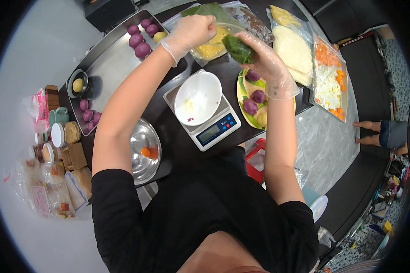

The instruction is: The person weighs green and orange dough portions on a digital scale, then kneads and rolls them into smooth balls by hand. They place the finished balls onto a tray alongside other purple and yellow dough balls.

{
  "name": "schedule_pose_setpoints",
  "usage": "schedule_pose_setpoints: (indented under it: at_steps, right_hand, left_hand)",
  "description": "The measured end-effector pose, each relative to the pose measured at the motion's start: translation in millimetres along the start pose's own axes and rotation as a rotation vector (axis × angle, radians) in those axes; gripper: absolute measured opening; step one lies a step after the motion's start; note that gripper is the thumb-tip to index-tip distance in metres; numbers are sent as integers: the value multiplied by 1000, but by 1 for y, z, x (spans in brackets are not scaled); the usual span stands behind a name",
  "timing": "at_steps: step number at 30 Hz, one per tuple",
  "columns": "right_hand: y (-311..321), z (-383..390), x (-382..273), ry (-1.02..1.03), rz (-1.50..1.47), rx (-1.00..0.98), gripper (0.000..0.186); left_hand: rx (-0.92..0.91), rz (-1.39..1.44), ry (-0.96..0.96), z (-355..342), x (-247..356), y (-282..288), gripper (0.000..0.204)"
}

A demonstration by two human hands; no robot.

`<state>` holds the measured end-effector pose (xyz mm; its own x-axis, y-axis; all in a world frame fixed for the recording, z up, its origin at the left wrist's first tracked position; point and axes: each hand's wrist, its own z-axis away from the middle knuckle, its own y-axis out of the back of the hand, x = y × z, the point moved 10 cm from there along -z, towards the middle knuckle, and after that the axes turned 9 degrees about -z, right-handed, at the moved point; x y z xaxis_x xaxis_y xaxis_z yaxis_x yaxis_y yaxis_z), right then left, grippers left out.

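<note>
In clear gloves, my left hand (196, 32) is closed beside a plastic bag of yellow filling (209, 49); what it pinches, if anything, is unclear. My right hand (266, 66) holds a dark green clump (237, 49). Below them, a white bowl (198, 93) with small smears sits on a digital scale (216, 134). A patterned plate (245, 113) with purple balls (258, 95) and yellow ones lies under my right wrist. Behind are a green bag (205, 10) and flat bags of pale dough (289, 52).
A metal tray (111, 68) holds colored balls and a small bowl (71, 93). A steel bowl (146, 169) has an orange piece. Jars (70, 133) crowd the left side, a tray of orange pieces (344, 98) the right. Another person's legs (369, 132) show at far right.
</note>
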<state>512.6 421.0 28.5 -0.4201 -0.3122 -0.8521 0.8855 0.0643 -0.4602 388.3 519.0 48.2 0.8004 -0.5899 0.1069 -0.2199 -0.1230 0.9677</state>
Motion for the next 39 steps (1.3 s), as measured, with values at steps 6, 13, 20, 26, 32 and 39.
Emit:
schedule_pose_setpoints:
  at_steps: [6, 13, 20, 26, 32, 39]
  right_hand:
    - [-83, 39, 19, 203, 805, -404, 33]
    - [-108, 49, 76, 141, 1478, -388, 47]
    - [-116, 58, 73, 237, 1549, -417, 49]
    - [-110, 56, 40, 193, 1298, -376, 32]
    - [-90, 58, 17, 137, 1000, -237, 30]
    - [-74, 68, 13, 130, 830, -107, 28]
  left_hand:
    - [-60, -70, 42, 9, -11, 11, 50]
    - [-129, 37, 179, 66, -21, 63, 46]
    - [-74, 202, 217, 191, -37, 120, 27]
    - [-56, 578, 637, 305, -66, 121, 21]
    - [89, 846, 835, 389, -77, 101, 20]
    - [-206, 309, 918, 420, -61, 80, 37]
